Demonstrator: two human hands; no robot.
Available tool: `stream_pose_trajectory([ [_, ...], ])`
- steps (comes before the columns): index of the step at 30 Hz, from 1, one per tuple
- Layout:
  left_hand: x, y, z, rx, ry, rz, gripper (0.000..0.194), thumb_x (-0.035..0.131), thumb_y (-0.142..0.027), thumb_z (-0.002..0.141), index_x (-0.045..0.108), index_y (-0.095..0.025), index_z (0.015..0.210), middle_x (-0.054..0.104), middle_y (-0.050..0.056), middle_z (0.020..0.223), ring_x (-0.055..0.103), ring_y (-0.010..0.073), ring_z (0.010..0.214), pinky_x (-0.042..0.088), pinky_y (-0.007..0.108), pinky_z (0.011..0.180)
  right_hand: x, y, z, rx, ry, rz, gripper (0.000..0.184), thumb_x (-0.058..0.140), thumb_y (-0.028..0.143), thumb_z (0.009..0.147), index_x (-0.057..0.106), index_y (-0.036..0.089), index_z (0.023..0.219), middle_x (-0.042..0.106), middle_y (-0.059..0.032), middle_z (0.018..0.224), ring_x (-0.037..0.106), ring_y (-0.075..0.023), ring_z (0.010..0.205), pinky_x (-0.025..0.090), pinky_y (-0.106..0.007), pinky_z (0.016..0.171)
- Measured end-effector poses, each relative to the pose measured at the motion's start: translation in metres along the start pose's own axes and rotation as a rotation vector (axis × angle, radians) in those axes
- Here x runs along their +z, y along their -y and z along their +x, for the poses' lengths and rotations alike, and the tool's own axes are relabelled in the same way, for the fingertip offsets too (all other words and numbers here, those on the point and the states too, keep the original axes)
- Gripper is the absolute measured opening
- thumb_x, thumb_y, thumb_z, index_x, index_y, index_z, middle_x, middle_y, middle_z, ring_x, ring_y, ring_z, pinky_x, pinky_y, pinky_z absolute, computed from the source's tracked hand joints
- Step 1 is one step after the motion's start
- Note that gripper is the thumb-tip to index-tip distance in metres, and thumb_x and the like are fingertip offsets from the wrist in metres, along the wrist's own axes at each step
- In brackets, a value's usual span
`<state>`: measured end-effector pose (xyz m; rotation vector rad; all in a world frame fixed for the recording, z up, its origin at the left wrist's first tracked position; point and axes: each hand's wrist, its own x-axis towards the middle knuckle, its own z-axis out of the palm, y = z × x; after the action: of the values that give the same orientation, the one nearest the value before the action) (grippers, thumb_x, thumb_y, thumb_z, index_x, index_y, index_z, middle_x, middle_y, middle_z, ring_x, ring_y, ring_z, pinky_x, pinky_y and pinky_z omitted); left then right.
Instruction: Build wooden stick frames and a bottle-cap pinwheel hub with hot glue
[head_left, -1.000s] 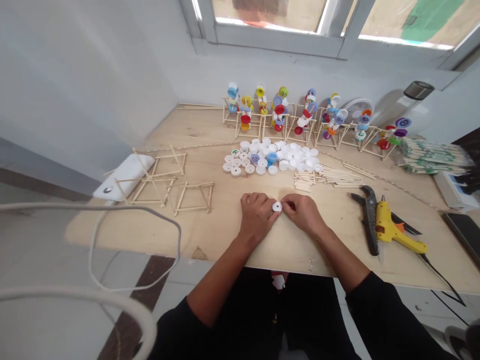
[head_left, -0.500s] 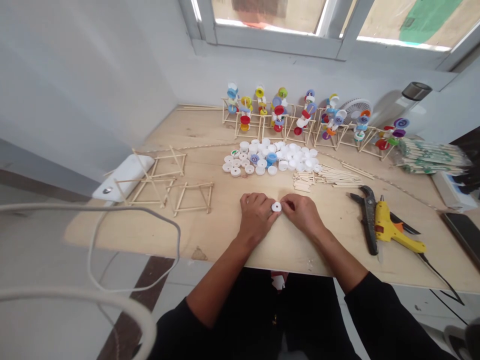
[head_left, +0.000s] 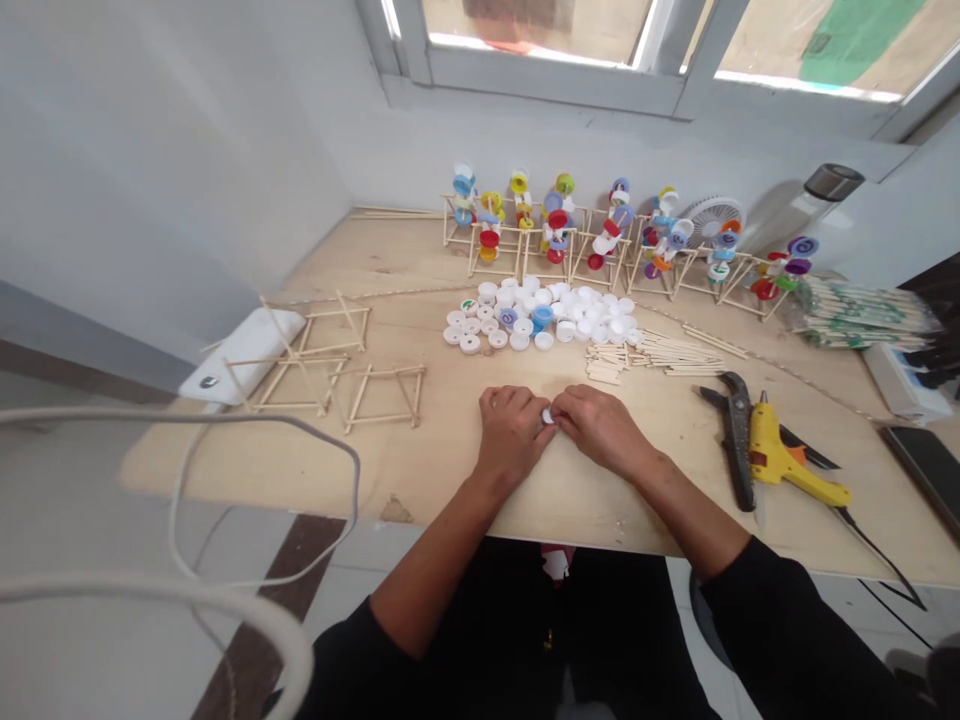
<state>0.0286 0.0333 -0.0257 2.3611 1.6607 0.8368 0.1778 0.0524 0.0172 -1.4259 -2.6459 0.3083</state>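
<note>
Near the front of the wooden table, my left hand (head_left: 514,425) is closed around a small white bottle cap (head_left: 547,416), pinching it between thumb and fingers. My right hand (head_left: 592,420) meets the cap from the right with its fingertips pinched together, covering part of the cap's face. Whether those fingertips hold anything of their own is hidden. Just beyond both hands lies a pile of mostly white bottle caps (head_left: 544,315), some with holes in the middle. Short wooden sticks (head_left: 660,353) lie to the right of the pile.
Open stick frames (head_left: 386,397) stand at left by a white device (head_left: 244,355). Colourful cap wheels on stick stands (head_left: 556,235) line the back. At right are a yellow glue gun (head_left: 795,460), black-handled pliers (head_left: 739,440), a phone (head_left: 926,470) and bagged sticks (head_left: 862,310).
My right hand has moved slightly left, its fingertips now over the cap and hiding the hole seen before. The left hand keeps its hold on the cap.
</note>
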Motion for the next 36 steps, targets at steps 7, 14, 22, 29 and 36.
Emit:
stream_pose_trajectory([
  [7,0.000,0.000,0.001,0.004,0.009,0.015,0.006,0.062,-0.026,0.075,0.061,-0.021,0.080,0.062,0.005,0.082,0.052,0.0236,0.088,0.031,0.042,0.084,0.000,0.003,0.008,-0.062,0.008,-0.159,0.013,0.047,0.015,0.086,0.059,0.016,0.081,0.062,-0.0076,0.081,0.053,-0.0191,0.076,0.034,-0.029,0.065],
  [14,0.000,-0.001,0.000,0.004,-0.003,-0.010,0.013,0.065,-0.031,0.075,0.062,-0.022,0.084,0.063,0.004,0.086,0.052,0.0232,0.090,0.029,0.043,0.087,0.003,-0.009,-0.022,0.186,-0.176,-0.086,0.020,0.037,0.015,0.089,0.057,0.016,0.083,0.062,-0.0089,0.083,0.055,-0.0202,0.078,0.037,-0.029,0.068],
  [22,-0.005,-0.004,-0.001,-0.003,0.012,0.003,0.020,0.063,-0.031,0.076,0.063,-0.023,0.095,0.065,0.005,0.091,0.053,0.0240,0.093,0.028,0.043,0.090,0.016,0.000,-0.089,0.271,-0.270,0.495,0.021,0.038,0.026,0.091,0.058,0.020,0.093,0.066,-0.0046,0.090,0.060,-0.0169,0.084,0.045,-0.027,0.075],
  [29,-0.013,-0.004,-0.008,-0.027,0.014,-0.062,0.020,0.058,-0.023,0.079,0.062,-0.022,0.099,0.068,0.004,0.089,0.055,0.0234,0.094,0.024,0.045,0.096,0.023,0.022,-0.104,0.277,-0.208,0.716,0.026,0.041,0.027,0.091,0.057,0.020,0.072,0.067,-0.0025,0.082,0.062,-0.0143,0.078,0.044,-0.023,0.070],
  [36,-0.019,-0.002,-0.009,-0.066,-0.086,-0.081,0.016,0.048,-0.020,0.085,0.064,-0.022,0.086,0.068,0.002,0.083,0.058,0.0205,0.091,0.024,0.045,0.098,0.018,0.030,-0.094,0.158,-0.151,0.716,0.024,0.044,0.026,0.090,0.060,0.018,0.074,0.066,-0.0015,0.072,0.061,-0.0131,0.069,0.043,-0.023,0.068],
])
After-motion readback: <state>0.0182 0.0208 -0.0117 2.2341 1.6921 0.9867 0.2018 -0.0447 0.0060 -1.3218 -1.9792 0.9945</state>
